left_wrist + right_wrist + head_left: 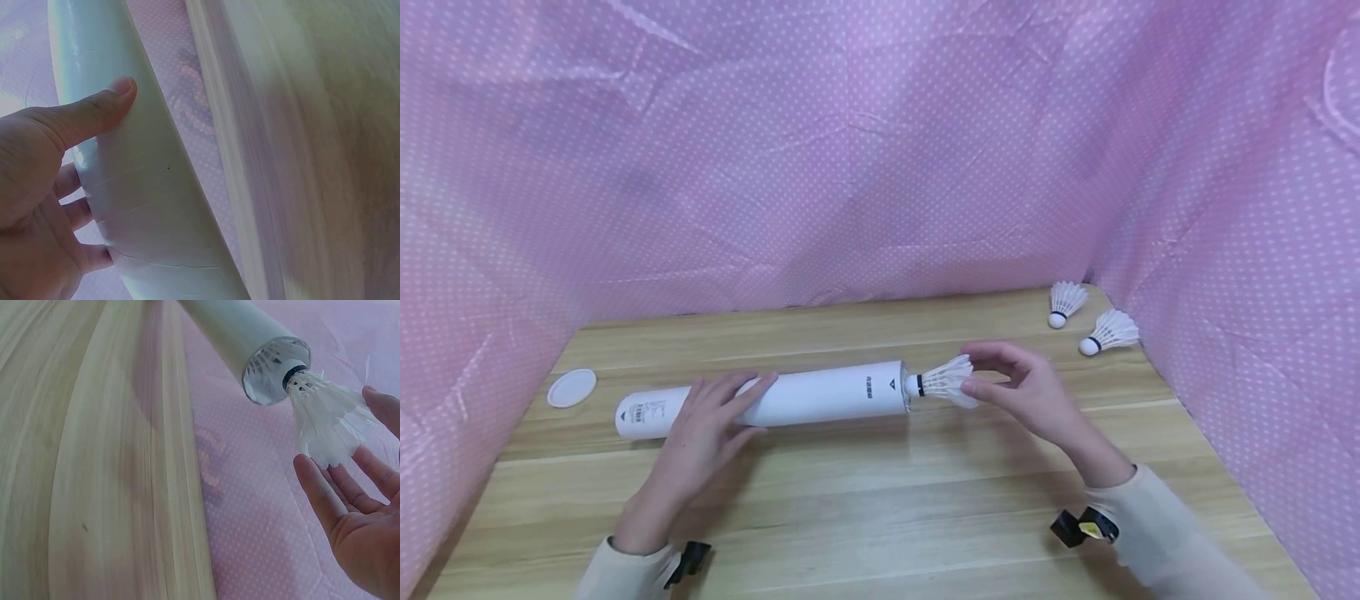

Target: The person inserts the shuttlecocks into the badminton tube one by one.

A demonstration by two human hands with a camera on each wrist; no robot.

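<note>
A long white shuttlecock tube (pixel 835 394) lies across the wooden table, its open end facing right. My left hand (pixel 700 433) grips the tube left of its middle; in the left wrist view the thumb (pixel 103 112) presses along one side and the fingertips show at the other. With fingers and thumb at the feather rim, my right hand (pixel 1033 400) holds a white shuttlecock (pixel 946 380). Its cork, with a dark band, points into the tube's mouth (pixel 275 372). Silvery lining and some feathers show inside that mouth in the right wrist view.
Two more shuttlecocks, one farther back (pixel 1066 302) and one nearer the edge (pixel 1108 332), lie at the table's back right corner. A round white lid (pixel 572 388) rests on the left. Pink dotted cloth (pixel 850 167) hangs around the back and sides.
</note>
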